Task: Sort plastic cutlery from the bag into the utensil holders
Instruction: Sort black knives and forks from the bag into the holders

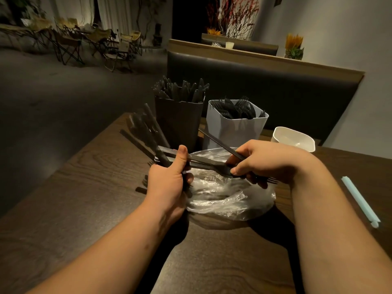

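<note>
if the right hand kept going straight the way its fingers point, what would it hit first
Probably the left hand: the right hand points left over the plastic bag, along the black cutlery both hold. Depth is unclear, so it might pass just behind.

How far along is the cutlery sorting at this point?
Done: the tall dark holder and white square holder already hold much black plastic cutlery. In hand: the left hand grips a fanned black bundle; the right hand pinches a black fork. Left: that bundle, the clear plastic bag's contents; the small white holder looks empty.
</note>
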Motion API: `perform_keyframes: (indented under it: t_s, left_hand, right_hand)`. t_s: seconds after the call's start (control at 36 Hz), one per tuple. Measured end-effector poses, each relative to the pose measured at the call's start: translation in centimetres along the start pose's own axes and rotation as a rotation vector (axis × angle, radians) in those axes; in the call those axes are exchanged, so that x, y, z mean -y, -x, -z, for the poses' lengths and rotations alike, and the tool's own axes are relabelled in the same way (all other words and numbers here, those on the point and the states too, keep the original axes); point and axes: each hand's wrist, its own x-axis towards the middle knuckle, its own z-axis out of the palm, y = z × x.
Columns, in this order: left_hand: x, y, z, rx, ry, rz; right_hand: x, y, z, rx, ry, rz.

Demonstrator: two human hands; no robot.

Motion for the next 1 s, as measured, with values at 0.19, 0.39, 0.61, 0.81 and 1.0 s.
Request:
perform_keyframes:
  t_s: [0.19,0.39,0.61,0.81,1.0]
  left_hand:
    - [-0.1,0.4,-0.1,0.111,0.041,0.073]
    - [-0.3,0.6,-0.1,0.129,0.023,0.108]
    - [-0.8,0.2,0.0,0.050,0.062,0.084]
    - [-1.0,0.2,-0.1,0.053,0.060,0.038]
    - [-0.8,0.7,-0.2,0.152,0.058,0.060]
  right_hand:
    - [0.2,0.4,-0.4,0.115,0.078,0.011]
    - [1.2,-0.1,-2.3,0.203,0.051,0.070]
    - [2.3,-0.7,-3.3,0.093,0.271,0.214]
    - [2.9,-0.3,-4.1,0.147,0.203,0.190]
    - [1.8,0.1,-3.5,0.381,-0.160,0.103]
